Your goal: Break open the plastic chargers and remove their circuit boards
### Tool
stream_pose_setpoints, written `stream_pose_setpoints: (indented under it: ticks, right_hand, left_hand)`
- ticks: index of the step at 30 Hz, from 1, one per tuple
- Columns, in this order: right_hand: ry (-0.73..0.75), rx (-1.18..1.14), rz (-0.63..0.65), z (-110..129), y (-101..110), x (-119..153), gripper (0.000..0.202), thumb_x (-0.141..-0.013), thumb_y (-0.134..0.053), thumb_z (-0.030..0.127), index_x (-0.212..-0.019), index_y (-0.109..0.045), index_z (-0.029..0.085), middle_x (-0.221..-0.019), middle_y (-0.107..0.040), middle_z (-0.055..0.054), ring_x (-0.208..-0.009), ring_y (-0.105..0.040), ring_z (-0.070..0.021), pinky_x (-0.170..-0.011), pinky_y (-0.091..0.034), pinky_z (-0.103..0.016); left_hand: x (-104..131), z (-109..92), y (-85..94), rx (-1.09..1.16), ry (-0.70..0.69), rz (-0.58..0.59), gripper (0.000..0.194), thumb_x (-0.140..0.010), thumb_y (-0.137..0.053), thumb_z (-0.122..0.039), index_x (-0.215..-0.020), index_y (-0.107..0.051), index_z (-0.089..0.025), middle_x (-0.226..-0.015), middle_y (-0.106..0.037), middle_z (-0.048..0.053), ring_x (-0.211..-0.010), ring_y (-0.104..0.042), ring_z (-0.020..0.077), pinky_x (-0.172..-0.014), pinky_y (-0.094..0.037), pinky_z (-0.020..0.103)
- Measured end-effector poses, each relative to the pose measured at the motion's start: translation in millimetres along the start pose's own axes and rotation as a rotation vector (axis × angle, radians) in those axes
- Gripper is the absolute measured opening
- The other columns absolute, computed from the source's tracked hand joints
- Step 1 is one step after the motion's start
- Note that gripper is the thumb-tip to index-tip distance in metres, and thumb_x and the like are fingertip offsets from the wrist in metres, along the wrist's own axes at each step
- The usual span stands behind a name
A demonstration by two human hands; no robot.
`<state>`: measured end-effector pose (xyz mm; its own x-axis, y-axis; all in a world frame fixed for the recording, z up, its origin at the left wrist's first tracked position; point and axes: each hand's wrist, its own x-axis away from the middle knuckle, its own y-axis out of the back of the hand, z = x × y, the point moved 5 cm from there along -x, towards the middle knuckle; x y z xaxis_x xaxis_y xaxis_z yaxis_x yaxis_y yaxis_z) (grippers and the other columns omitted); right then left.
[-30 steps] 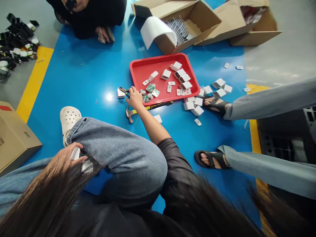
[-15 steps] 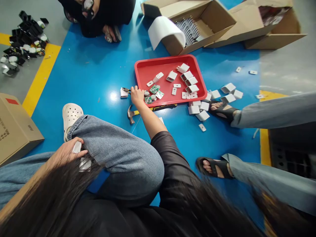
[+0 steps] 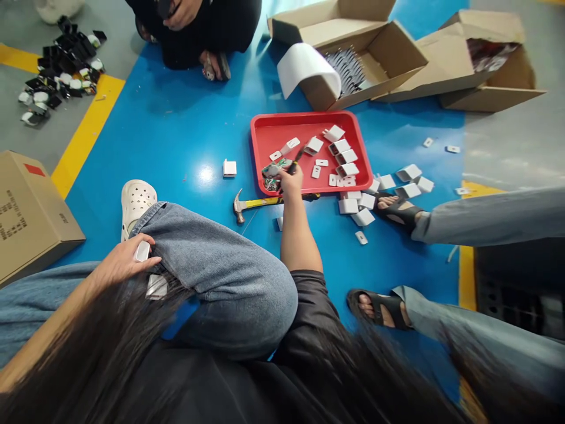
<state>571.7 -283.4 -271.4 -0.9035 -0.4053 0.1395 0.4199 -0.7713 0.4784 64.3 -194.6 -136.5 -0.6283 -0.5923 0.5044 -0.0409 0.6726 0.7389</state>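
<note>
My left hand (image 3: pixel 121 262) rests by my knee, its fingers closed around a small white charger housing (image 3: pixel 142 251). Below it, another white housing (image 3: pixel 157 287) lies partly hidden by hair. At the near left corner of the red tray (image 3: pixel 309 119), my right hand (image 3: pixel 291 179) grips a pair of pliers (image 3: pixel 298 158), black with some yellow, pointing up and right. Green circuit boards (image 3: pixel 270 171) lie in the tray beside that hand. Several white housings (image 3: pixel 346 156) and small end caps (image 3: pixel 316 172) sit in the tray too.
A hammer (image 3: pixel 260 203) lies along the tray's near edge. One white housing (image 3: pixel 229 169) stands left of the tray; several more (image 3: pixel 364 217) are on the right by a person's sandalled foot (image 3: pixel 395 209). Open cardboard boxes (image 3: pixel 366 70) stand behind. Another person (image 3: pixel 212 29) squats at the top.
My right hand has moved right, away from the housing left of the tray, and the pliers have swung from pointing left to pointing up and right. My left hand keeps its housing.
</note>
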Motion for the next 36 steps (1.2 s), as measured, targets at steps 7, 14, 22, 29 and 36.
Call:
stream_pose_setpoints:
  ticks: [7, 14, 22, 29, 36]
  right_hand:
    - [-0.028, -0.058, -0.075, -23.8, 49.1, 55.4, 0.014, -0.082, -0.053, 0.024, -0.082, -0.039, 0.025, -0.091, -0.06, -0.008, -0.076, -0.058, -0.0162, -0.072, -0.048, -0.032]
    - [-0.069, -0.265, 0.381, -25.2, 9.0, 169.5, 0.037, -0.067, -0.068, 0.05, -0.089, -0.052, 0.024, -0.073, -0.056, 0.002, -0.065, -0.058, -0.0135, -0.062, -0.046, -0.027]
    - [0.024, -0.749, 0.717, 75.2, -44.8, 212.1, 0.049, -0.068, -0.073, 0.058, -0.099, -0.053, 0.026, -0.09, -0.061, 0.0, -0.078, -0.06, -0.016, -0.074, -0.052, -0.032]
    - [-0.24, -0.777, 0.465, 2.6, -34.7, 202.0, 0.056, -0.056, -0.079, 0.054, -0.091, -0.047, 0.024, -0.077, -0.055, 0.004, -0.068, -0.057, -0.0135, -0.061, -0.051, -0.028]
    - [-0.254, -0.394, -0.206, -105.0, 83.1, 184.5, 0.058, -0.055, -0.072, 0.059, -0.089, -0.041, 0.023, -0.08, -0.054, 0.004, -0.066, -0.056, -0.0105, -0.057, -0.045, -0.023]
  left_hand:
    - [9.2, -18.0, 9.3, 0.311, -0.154, -0.111, 0.056, -0.072, -0.072, -0.061, -0.106, -0.054, -0.021, -0.096, -0.064, 0.001, -0.075, -0.058, 0.0159, -0.07, -0.043, 0.026]
    - [-0.4, -53.9, 18.3, 0.469, -0.411, -0.292, 0.058, -0.072, -0.077, -0.057, -0.108, -0.049, -0.021, -0.097, -0.06, 0.003, -0.08, -0.056, 0.0154, -0.074, -0.046, 0.028]
    - [-126.4, -159.1, -3.9, 0.654, -0.681, -0.096, 0.065, -0.082, -0.052, -0.074, -0.117, -0.043, -0.02, -0.15, -0.039, 0.019, -0.124, -0.051, 0.0278, -0.099, -0.046, 0.043]
    - [-121.9, -133.2, -15.7, 0.255, -0.5, -0.244, 0.082, -0.082, -0.058, -0.062, -0.145, -0.035, -0.015, -0.153, -0.037, 0.019, -0.143, -0.032, 0.0334, -0.12, -0.023, 0.053]
    - [-7.4, -6.5, 12.5, 0.068, 0.029, -0.407, 0.046, -0.09, -0.048, -0.06, -0.116, -0.058, -0.024, -0.121, -0.062, 0.008, -0.104, -0.064, 0.0294, -0.095, -0.052, 0.047]
